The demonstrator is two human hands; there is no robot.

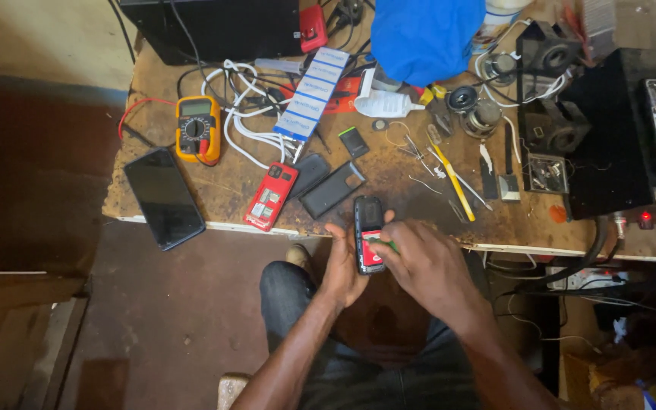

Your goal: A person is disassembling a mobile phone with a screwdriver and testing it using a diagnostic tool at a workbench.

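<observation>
Cluttered scarred workbench [389, 178]; dark floor [176, 319]

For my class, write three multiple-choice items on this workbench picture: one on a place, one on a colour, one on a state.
1. Where does the large black smartphone lie?
A. At the bench's left edge, overhanging
B. On the floor
C. On the black box at right

2. What colour is the multimeter?
A. Blue
B. Yellow
C. White

3. How is the small black phone held?
A. Lying untouched on the bench
B. In the left hand, the right hand working at its open back
C. By the right hand alone

Answers: 1 A, it juts past the bench edge; 2 B, yellow casing; 3 B, both hands meet on it.
</observation>
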